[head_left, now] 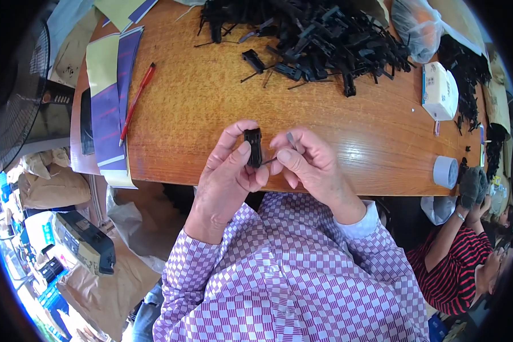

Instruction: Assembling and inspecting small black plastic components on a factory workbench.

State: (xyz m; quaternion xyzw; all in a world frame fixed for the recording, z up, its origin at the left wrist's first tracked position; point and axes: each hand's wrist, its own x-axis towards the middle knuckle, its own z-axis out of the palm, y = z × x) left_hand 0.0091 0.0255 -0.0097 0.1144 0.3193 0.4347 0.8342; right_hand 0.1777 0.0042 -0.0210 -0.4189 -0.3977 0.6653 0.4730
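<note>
My left hand (218, 181) grips a small black plastic part (253, 149) upright between thumb and fingers, just over the table's near edge. From its lower right side a thin dark stem (269, 161) reaches toward my right hand (316, 171). The right thumb and fingers are closed in a pinch, and a small grey blade-like piece (291, 140) sticks up from between them. Whether the stem belongs to the black part or to the grey piece, I cannot tell. Farther back on the wooden table (182, 102) lies a heap of similar black plastic parts (313, 43).
A red pen (137, 105) lies by purple and yellow papers (105, 102) on the left. To the right are a white tissue pack (439, 91) and a roll of tape (445, 172). A person in a striped shirt (453, 268) sits at the right; a fan (20, 91) stands left.
</note>
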